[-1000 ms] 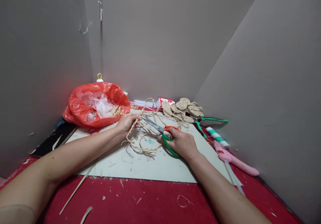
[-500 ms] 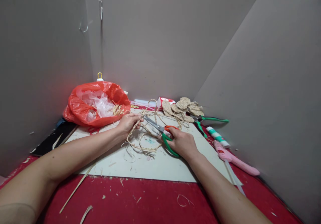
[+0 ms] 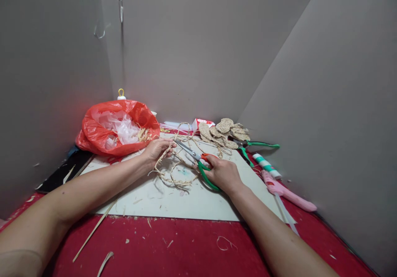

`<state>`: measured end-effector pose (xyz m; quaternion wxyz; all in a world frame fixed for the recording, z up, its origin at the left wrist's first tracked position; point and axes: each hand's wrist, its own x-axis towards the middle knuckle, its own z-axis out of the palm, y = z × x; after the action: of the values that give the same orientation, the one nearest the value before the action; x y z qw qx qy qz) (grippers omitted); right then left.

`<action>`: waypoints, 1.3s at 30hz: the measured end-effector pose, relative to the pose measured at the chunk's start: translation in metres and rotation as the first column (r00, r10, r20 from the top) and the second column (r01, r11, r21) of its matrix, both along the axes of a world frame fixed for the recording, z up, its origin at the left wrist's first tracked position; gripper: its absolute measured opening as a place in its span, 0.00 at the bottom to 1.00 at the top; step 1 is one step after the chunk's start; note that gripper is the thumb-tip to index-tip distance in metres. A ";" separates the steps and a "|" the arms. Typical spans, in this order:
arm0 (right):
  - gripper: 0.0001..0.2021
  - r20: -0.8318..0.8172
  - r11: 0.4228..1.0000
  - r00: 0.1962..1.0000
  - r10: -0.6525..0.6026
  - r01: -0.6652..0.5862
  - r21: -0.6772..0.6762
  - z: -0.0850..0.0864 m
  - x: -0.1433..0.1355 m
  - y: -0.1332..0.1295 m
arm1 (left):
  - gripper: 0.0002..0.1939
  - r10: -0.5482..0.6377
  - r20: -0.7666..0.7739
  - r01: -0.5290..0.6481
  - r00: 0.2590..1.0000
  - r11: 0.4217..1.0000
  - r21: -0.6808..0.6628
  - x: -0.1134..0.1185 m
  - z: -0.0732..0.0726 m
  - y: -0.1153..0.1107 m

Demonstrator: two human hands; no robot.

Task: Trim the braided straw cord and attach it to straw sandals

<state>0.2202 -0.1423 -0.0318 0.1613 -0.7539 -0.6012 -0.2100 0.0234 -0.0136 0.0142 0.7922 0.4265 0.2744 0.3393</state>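
My left hand [image 3: 156,150] pinches a length of pale twisted straw rope [image 3: 173,177] that loops in coils on a white board [image 3: 173,200]. In my right hand [image 3: 223,173] are scissors [image 3: 196,161] with green and orange handles. Their blades point up-left toward the rope just beside my left fingers. Both forearms reach in from the bottom of the view.
A red plastic bag [image 3: 116,128] with white plastic and straw scraps sits at the back left. Coiled straw discs [image 3: 223,131] lie at the back, green-handled pliers [image 3: 254,146] beside them. A pink glue gun [image 3: 288,192] and a striped roll [image 3: 266,166] lie right. Grey walls enclose the red tabletop [image 3: 186,248].
The rope loop has sagged lower near the left hand. The scissors have edged slightly closer to the left fingers. The view has shifted a little.
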 end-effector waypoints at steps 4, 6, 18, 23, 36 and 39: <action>0.23 0.004 1.000 1.000 0.009 -0.010 0.027 -0.001 0.000 0.001 | 0.07 0.001 -0.001 -0.001 1.000 1.000 -0.002 0.000 0.002 0.000; 0.23 -0.008 0.998 1.000 0.018 -0.017 0.055 -0.001 0.001 0.001 | 0.08 -0.006 -0.001 0.006 1.000 1.000 0.004 0.000 0.002 0.000; 0.18 -0.780 0.882 0.517 0.351 0.098 0.462 0.018 -0.014 -0.005 | 0.07 -0.042 -0.027 0.044 0.999 0.997 0.070 0.004 -0.009 0.001; 0.17 -0.856 0.897 0.277 0.436 -0.058 0.438 0.018 -0.044 -0.001 | 0.06 -0.182 -0.067 0.189 0.981 0.975 0.117 0.003 -0.008 -0.017; 0.15 -0.868 0.873 0.127 0.481 0.020 0.487 0.028 -0.051 -0.002 | 0.16 -0.462 -0.168 0.484 0.871 0.865 0.129 0.003 -0.015 -0.040; 0.16 -0.858 0.862 0.128 0.497 0.037 0.505 0.028 -0.048 -0.002 | 0.15 -0.483 -0.209 0.515 0.851 0.844 0.147 0.003 -0.017 -0.040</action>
<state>0.1722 -0.1440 -0.0036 0.6922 -0.5491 -0.4070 0.2318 0.0265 -0.0533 -0.0023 0.7816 0.5862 0.1826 0.1104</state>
